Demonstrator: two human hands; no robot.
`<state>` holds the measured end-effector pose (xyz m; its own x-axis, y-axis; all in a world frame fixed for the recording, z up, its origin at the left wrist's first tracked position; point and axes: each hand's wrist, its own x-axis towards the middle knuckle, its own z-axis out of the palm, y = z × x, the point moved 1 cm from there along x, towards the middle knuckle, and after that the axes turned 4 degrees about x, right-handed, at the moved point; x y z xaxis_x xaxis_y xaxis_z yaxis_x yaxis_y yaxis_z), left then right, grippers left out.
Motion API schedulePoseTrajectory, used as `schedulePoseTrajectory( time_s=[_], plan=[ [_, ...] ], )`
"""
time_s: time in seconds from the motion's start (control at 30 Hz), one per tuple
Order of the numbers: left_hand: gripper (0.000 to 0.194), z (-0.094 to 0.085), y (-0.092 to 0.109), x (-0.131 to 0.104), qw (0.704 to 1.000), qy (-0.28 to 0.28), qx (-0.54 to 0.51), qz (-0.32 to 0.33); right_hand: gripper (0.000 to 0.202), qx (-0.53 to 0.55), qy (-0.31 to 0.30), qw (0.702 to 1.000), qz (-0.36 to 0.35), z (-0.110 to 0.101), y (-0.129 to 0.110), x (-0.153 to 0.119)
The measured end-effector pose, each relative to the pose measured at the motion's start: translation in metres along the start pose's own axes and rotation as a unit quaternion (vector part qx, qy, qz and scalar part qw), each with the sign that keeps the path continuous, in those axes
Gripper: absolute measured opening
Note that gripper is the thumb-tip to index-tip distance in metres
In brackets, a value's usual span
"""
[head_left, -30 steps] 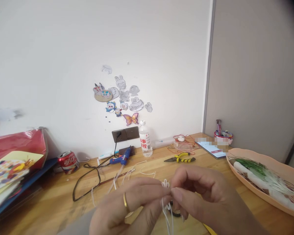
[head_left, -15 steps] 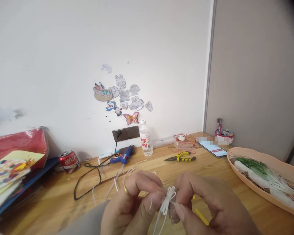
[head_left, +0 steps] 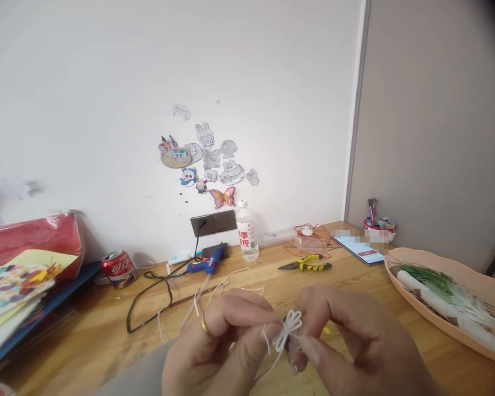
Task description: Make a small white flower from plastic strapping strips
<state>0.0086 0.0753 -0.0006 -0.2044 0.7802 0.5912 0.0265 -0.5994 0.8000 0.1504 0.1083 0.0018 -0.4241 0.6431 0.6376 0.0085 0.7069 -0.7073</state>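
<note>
A small looped bow of white cord (head_left: 287,332) sits between my two hands, low in the middle of the view. My left hand (head_left: 226,344), with a gold ring on one finger, pinches the bow's left side, and a short thread end curls over its thumb. On the other side, the thumb and fingers of my right hand (head_left: 350,341) are closed at the bow's right edge on a thin strand. A long cord tail hangs down from the loops. Something dark shows behind the bow, too hidden to name.
Beyond my hands lie yellow-black pliers (head_left: 304,263), a blue glue gun (head_left: 207,265) with a black cable, and a water bottle (head_left: 247,234). A red can (head_left: 118,268) and folders flank the left. At right are a phone (head_left: 361,247) and a peach tray (head_left: 416,312).
The bow has turned and tilted slightly to the right between my fingers. Both hands keep their pinch, and the camera view has shifted a little.
</note>
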Motion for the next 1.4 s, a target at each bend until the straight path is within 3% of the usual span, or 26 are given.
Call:
schedulePoseTrajectory(
  time_s=[0.2,0.3,0.4,0.5,0.63,0.7,0.8,0.9,1.03,1.1,1.2,1.3,1.4],
  plan=[
    [0.013,-0.004,0.004,0.006,0.995,-0.091,-0.018,0.034,0.014,0.165,-0.058,0.956,0.235,-0.005,-0.001,0.011],
    [0.014,-0.003,0.004,0.007,0.987,-0.157,-0.024,0.005,0.016,0.192,-0.062,0.939,0.278,-0.008,-0.001,0.014],
    [0.016,-0.001,0.003,0.011,0.989,-0.146,-0.018,-0.022,0.015,0.184,-0.064,0.938,0.286,-0.011,0.001,0.016],
    [0.017,0.0,0.002,0.014,0.994,-0.088,0.001,-0.067,0.012,0.14,-0.064,0.953,0.262,-0.014,0.002,0.017],
    [0.019,0.003,0.002,0.014,0.978,0.002,-0.045,-0.202,0.01,0.065,-0.048,0.972,0.219,-0.014,-0.001,0.015],
    [0.016,0.004,0.004,0.012,0.975,0.014,-0.049,-0.217,0.012,0.049,-0.044,0.976,0.208,-0.014,-0.004,0.014],
    [0.015,0.005,0.008,0.009,0.99,-0.006,0.029,-0.139,0.013,0.032,-0.036,0.982,0.185,-0.012,-0.007,0.013],
    [0.018,0.002,0.012,0.007,0.991,-0.027,0.131,0.023,0.014,0.014,-0.028,0.989,0.147,-0.01,-0.009,0.013],
    [0.034,-0.005,0.017,0.009,0.944,-0.128,0.246,0.181,0.015,-0.059,0.001,0.995,0.081,-0.009,-0.012,0.011],
    [0.038,-0.008,0.019,0.011,0.91,-0.187,0.3,0.219,0.014,-0.092,0.005,0.995,0.048,-0.008,-0.014,0.009],
    [0.04,-0.01,0.02,0.013,0.885,-0.21,0.332,0.25,0.014,-0.12,0.007,0.993,0.018,-0.008,-0.015,0.007],
    [0.035,-0.007,0.018,0.012,0.928,-0.168,0.274,0.19,0.014,-0.131,0.002,0.991,0.017,-0.008,-0.014,0.008],
    [0.022,-0.003,0.016,0.01,0.982,-0.118,0.141,0.044,0.013,-0.131,0.004,0.991,0.033,-0.011,-0.013,0.009]
  ],
)
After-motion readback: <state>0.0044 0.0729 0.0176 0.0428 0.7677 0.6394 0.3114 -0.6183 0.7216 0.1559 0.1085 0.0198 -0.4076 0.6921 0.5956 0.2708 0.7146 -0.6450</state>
